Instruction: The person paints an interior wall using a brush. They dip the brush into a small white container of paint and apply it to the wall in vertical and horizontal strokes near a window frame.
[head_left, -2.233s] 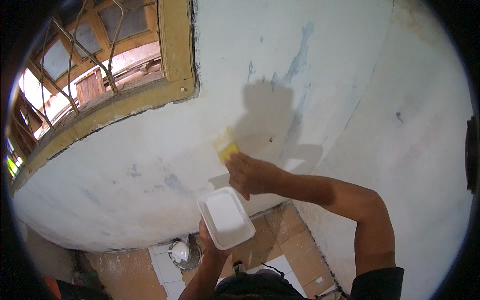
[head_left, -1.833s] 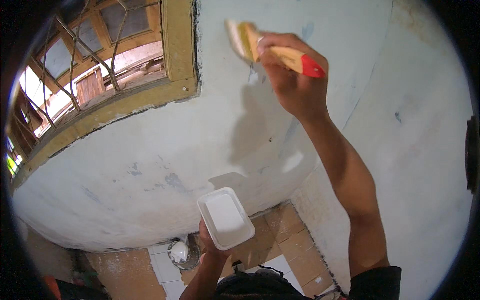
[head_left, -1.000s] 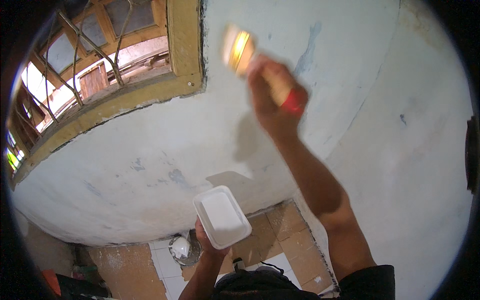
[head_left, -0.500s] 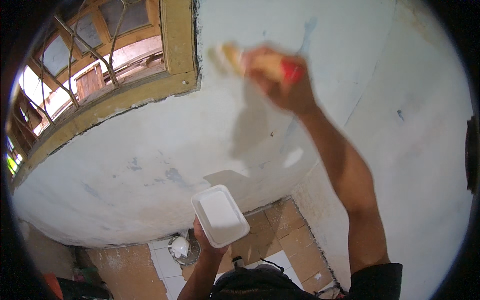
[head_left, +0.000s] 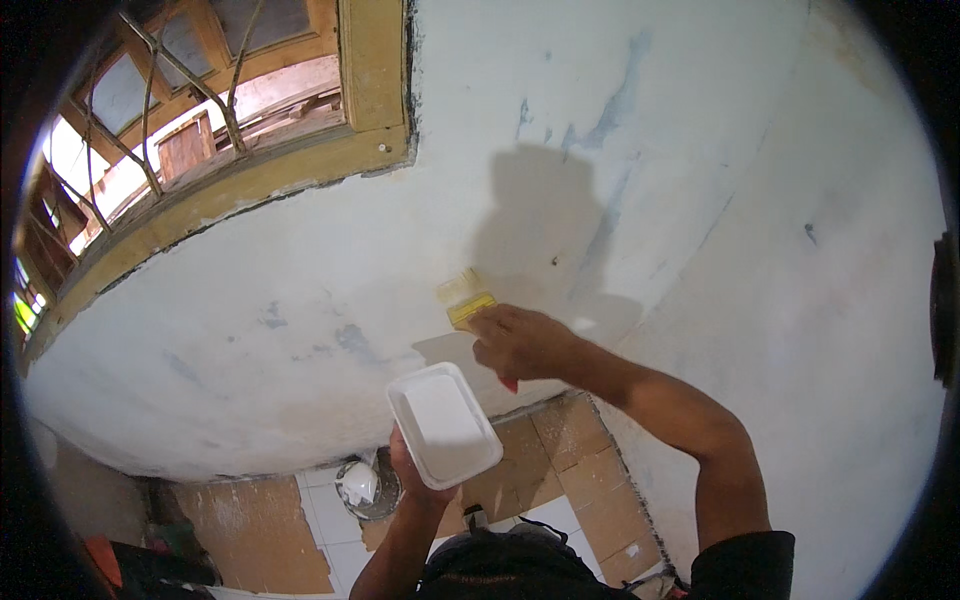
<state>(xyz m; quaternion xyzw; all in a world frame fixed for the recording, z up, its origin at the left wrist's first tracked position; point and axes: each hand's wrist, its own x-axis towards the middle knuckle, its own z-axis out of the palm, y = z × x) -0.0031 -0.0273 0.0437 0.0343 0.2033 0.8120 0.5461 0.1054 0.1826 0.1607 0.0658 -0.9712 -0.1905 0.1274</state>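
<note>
A flat paintbrush (head_left: 466,297) with pale yellowish bristles, a yellow band and a red handle end is gripped in my right hand (head_left: 525,342). Its bristles point up and left, in front of the wall; whether they touch it I cannot tell. Below and slightly left, my left hand (head_left: 412,470) holds a white rectangular tray (head_left: 445,425) from beneath, its fingers mostly hidden. White paint or a white bottom shows inside the tray. The wall (head_left: 300,260) is whitish, with bluish-grey patches and a shadow of me on it.
A window with a yellowish wooden frame (head_left: 375,90) and metal bars (head_left: 150,90) fills the upper left. On the floor stands a round container (head_left: 372,490) with something white in it. Brown sheets (head_left: 250,530) cover parts of the white tiles (head_left: 345,565). A second wall (head_left: 820,330) rises at right.
My right hand has brought the paintbrush down from beside the window frame's corner to just above the tray. The left hand and tray stay nearly in place.
</note>
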